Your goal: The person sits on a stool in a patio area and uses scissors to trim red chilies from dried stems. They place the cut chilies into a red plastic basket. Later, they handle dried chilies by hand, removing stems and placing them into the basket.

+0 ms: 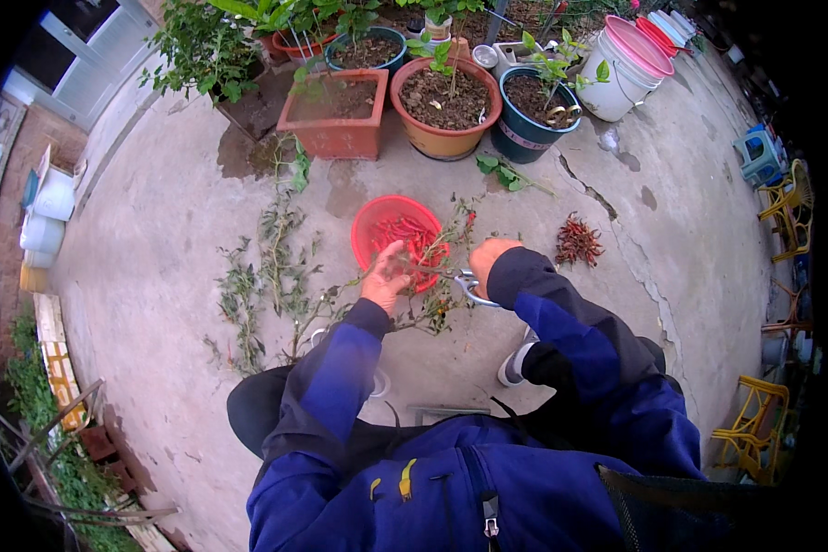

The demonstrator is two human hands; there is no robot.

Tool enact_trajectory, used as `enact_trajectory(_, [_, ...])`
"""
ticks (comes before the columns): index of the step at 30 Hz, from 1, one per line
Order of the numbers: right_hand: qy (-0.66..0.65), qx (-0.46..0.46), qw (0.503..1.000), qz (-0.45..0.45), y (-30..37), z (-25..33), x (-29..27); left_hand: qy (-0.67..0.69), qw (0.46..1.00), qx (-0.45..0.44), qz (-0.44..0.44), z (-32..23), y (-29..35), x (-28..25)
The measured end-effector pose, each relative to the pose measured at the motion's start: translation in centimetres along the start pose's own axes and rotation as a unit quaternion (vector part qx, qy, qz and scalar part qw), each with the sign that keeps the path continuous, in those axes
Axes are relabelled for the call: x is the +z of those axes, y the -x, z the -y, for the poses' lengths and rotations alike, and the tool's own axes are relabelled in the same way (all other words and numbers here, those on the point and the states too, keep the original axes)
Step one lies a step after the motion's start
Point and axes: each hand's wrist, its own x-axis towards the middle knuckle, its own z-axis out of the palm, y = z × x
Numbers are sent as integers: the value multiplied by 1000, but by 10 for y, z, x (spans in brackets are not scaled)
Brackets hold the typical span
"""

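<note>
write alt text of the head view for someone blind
A person's right hand grips scissors near the left hand, which is at a red bowl of red chilies among leafy branches. Wilted stalks lie on the concrete to the left, a reddish-brown pile to the right; potted plants stand beyond.

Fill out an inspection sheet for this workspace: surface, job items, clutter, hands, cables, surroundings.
Surface: concrete ground, with a dark crack right of centre.
Job items: red basin holding red peppers; scissors; dark red pile, likely peppers, to the right.
Clutter: cut plants strewn left of the basin.
Hands: right hand grips the scissors' handles; left hand is at the basin's near edge, its exact grip unclear.
Cables: nothing seen.
Surroundings: potted plants and white bucket ahead; blue stool and yellow-framed chairs far right.
</note>
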Motion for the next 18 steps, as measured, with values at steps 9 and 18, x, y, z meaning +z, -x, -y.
enact_trajectory(9, [-100,151,983,-36,41,-27,2,-38,998,-28,-28,-3,0,-14])
enact_trajectory(18, [-203,198,949,-139,108,-76,60,-35,993,26,-110,-50,11,-7])
